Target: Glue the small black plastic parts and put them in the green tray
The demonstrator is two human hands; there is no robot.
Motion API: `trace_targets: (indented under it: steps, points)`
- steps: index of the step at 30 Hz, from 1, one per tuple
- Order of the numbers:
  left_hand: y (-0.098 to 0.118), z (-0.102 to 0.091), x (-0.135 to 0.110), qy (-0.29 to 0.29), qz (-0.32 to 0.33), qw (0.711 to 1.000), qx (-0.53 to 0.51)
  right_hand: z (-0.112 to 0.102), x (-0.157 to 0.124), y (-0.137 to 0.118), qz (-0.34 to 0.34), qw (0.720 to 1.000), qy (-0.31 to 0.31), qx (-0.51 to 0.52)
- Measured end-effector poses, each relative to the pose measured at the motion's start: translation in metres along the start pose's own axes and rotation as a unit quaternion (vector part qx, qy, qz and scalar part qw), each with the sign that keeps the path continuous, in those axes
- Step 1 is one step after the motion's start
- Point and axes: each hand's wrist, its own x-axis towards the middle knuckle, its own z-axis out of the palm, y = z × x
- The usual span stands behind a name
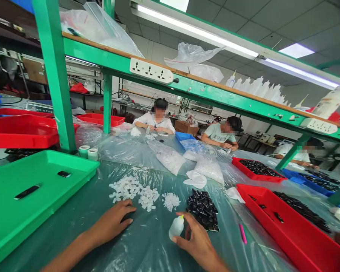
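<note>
My right hand point(197, 240) grips a small translucent squeeze bottle point(175, 229) between thumb and fingers; its yellow tip points up, and the bottle leans slightly. Just beyond that hand lies a heap of small black glossy pieces point(202, 207). My left hand point(115, 223) rests on the plastic-covered table point(141, 245), thumb apart from the fingers, with nothing visible in it. Its fingertips are close to a spread of white plastic pieces point(126, 187) and a second white pile point(149, 198). Between the hands, farther off, is a pile of smaller white bits point(170, 201).
A green tray point(73, 177) with two dark pieces stands left; a red tray point(294, 234) stands right. Near it lies a pink pen-like stick point(243, 233). Filled clear bags point(170, 156) lie ahead. A green shelf point(204, 88) crosses above. Several people sit opposite.
</note>
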Motion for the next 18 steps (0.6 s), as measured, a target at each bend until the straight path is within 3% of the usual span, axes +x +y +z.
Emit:
trace_targets:
  steps: [6, 13, 18]
  points:
    - [0.003, -0.009, -0.002, -0.058, -0.011, 0.998, 0.004, 0.014, 0.016, 0.005, 0.0, 0.995, 0.069, -0.078]
    - [0.039, -0.016, 0.023, 0.055, -0.009, 0.997, 0.051, 0.017, 0.023, 0.027, 0.017, 0.991, 0.103, -0.081]
    - [0.058, 0.008, 0.052, 0.062, 0.054, 0.994, 0.076, 0.018, 0.02, 0.028, -0.009, 0.993, 0.112, -0.041]
